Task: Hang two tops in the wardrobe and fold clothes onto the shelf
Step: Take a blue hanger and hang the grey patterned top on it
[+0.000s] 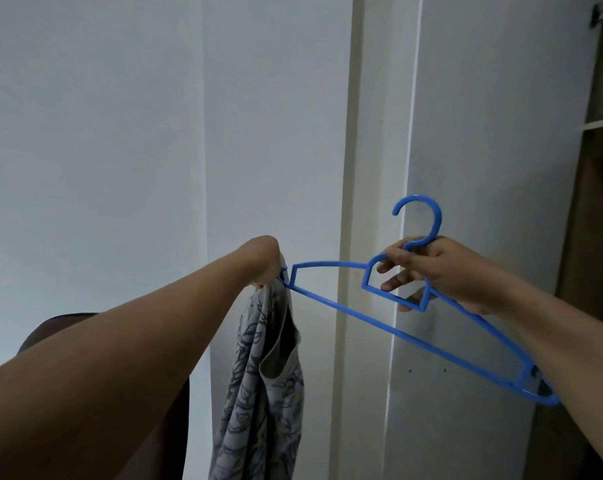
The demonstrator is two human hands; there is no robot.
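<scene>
A blue plastic hanger (345, 308) is held out in front of me, tilted down to the right. My right hand (442, 271) grips it at the neck, just under the hook. My left hand (263, 261) grips the top edge of a grey top with a dark leaf print (258, 393) right at the hanger's left end. The top hangs straight down from that hand, and its dark opening shows below the grip. My left fingers are hidden behind the wrist and the cloth.
The open wardrobe shows at the far right, with a wooden shelf (601, 123) and some clothes above it. A white wardrobe door (483, 168) and a cream frame (372, 150) stand straight ahead. A dark rounded object (61, 323) lies at the lower left.
</scene>
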